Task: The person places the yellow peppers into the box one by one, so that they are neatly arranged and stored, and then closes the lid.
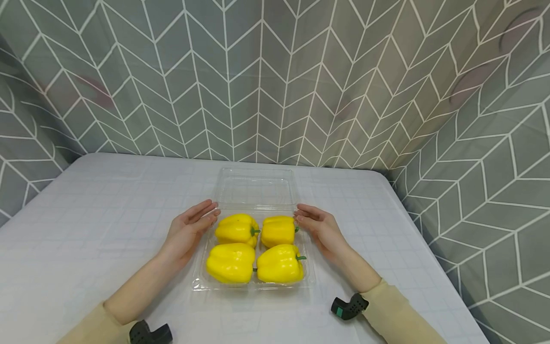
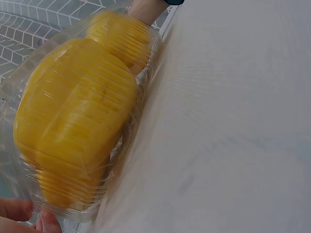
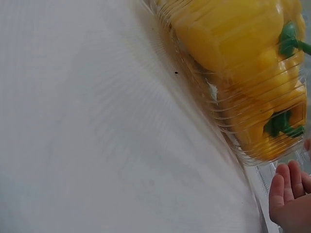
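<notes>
Several yellow bell peppers (image 1: 232, 263) with green stems lie in two rows in a clear plastic clamshell container (image 1: 198, 282). Its lid (image 1: 255, 188) is folded back flat toward the far side of the table. My left hand (image 1: 189, 228) is beside the far left corner of the base, fingertips right at the hinge edge. On the opposite side, my right hand (image 1: 320, 229) has its fingers extended to the far right corner, by a pepper's stem. In the left wrist view, fingertips (image 2: 47, 222) show close to the container's ribbed wall. The right wrist view shows loosely bent fingers (image 3: 290, 182) near the corner.
A white cloth (image 1: 111, 229) covers the table under the container. Grey curtains (image 1: 275, 81) with white chevron lines hang behind the table and at both sides. Black devices (image 1: 350, 306) are worn at both wrists, by the beige sleeves.
</notes>
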Motion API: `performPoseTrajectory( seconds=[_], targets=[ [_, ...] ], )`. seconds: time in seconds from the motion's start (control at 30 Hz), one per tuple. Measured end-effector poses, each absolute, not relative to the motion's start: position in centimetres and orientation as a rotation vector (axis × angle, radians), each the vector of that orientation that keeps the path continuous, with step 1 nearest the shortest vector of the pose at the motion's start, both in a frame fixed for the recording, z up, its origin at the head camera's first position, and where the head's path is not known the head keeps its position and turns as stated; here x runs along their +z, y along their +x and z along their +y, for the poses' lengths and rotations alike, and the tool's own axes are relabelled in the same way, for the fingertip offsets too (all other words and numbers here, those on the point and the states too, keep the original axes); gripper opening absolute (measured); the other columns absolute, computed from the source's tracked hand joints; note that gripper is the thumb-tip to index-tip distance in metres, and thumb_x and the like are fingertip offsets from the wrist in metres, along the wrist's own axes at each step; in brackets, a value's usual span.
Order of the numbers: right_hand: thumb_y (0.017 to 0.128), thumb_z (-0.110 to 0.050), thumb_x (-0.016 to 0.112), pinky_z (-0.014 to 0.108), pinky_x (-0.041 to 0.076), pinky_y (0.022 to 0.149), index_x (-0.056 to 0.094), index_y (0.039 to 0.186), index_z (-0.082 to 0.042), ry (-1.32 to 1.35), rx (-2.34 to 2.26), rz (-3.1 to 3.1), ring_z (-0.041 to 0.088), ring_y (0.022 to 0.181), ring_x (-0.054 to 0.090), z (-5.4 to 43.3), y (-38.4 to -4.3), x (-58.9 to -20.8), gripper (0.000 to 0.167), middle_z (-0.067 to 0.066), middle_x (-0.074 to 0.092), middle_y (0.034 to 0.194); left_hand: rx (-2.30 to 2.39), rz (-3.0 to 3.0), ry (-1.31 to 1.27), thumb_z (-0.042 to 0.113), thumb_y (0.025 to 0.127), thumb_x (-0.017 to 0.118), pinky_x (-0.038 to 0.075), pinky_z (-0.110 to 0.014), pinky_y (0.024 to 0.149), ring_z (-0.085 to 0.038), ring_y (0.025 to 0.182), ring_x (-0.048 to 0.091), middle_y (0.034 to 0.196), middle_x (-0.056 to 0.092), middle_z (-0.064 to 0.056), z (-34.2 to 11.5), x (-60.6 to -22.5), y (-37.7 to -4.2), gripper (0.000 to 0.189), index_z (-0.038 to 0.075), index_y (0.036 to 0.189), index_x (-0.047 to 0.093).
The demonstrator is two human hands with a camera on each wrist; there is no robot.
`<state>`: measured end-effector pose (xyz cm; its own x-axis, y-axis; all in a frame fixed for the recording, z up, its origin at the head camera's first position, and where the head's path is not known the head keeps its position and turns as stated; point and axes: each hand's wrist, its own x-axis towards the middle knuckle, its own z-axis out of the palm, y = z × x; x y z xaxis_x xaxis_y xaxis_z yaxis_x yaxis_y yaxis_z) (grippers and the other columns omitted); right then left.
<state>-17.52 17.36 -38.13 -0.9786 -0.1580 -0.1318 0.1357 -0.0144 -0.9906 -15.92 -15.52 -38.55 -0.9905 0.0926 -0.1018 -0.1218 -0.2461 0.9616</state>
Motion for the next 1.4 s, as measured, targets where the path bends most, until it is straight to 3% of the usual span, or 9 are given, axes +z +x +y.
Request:
performPoseTrajectory(
  seconds=[0.43,0.77,1.07,1.4],
  targets=[
    [0.098,-0.003,0.058,0.019,0.052,0.101,0.042,0.146,0.005,-0.056,-2.132,2.030,0.013,0.117,0.062,17.41,-17.57,-38.19,0.051,0.026,0.048,0.145,2.384,1.843,-0.002,0.008,0.102,0.056,0.049,-0.013,0.101,0.000,0.115,0.061,0.143,0.054,-0.001,-15.51,-38.54,-15.80,0.060,-0.002,0.154,0.027],
    [0.099,-0.002,0.058,0.019,0.052,0.101,0.042,0.146,0.004,-0.089,-2.123,2.040,0.012,0.115,0.061,17.54,-17.59,-38.26,0.050,0.027,0.048,0.144,2.407,1.825,0.017,0.008,0.102,0.056,0.049,-0.014,0.101,-0.001,0.115,0.061,0.134,0.057,0.007,-15.59,-38.62,-15.78,0.061,0.000,0.155,0.027],
    [0.098,-0.001,0.058,0.019,0.052,0.101,0.045,0.143,0.004,-0.081,-2.143,2.038,0.011,0.112,0.061,17.50,-17.48,-38.30,0.048,0.021,0.053,0.138,2.387,1.849,0.018,0.008,0.102,0.056,0.048,-0.013,0.102,-0.002,0.116,0.061,0.140,0.054,0.002,-15.62,-38.63,-15.76,0.060,0.001,0.155,0.027],
    [0.096,0.001,0.060,0.020,0.053,0.100,0.045,0.143,0.005,-0.072,-2.179,2.020,0.012,0.111,0.062,17.45,-17.51,-38.28,0.049,0.014,0.059,0.130,2.391,1.849,0.034,0.006,0.102,0.055,0.049,-0.014,0.102,-0.003,0.117,0.060,0.134,0.056,0.006,-15.67,-38.59,-15.71,0.058,0.001,0.154,0.029]
  ],
)
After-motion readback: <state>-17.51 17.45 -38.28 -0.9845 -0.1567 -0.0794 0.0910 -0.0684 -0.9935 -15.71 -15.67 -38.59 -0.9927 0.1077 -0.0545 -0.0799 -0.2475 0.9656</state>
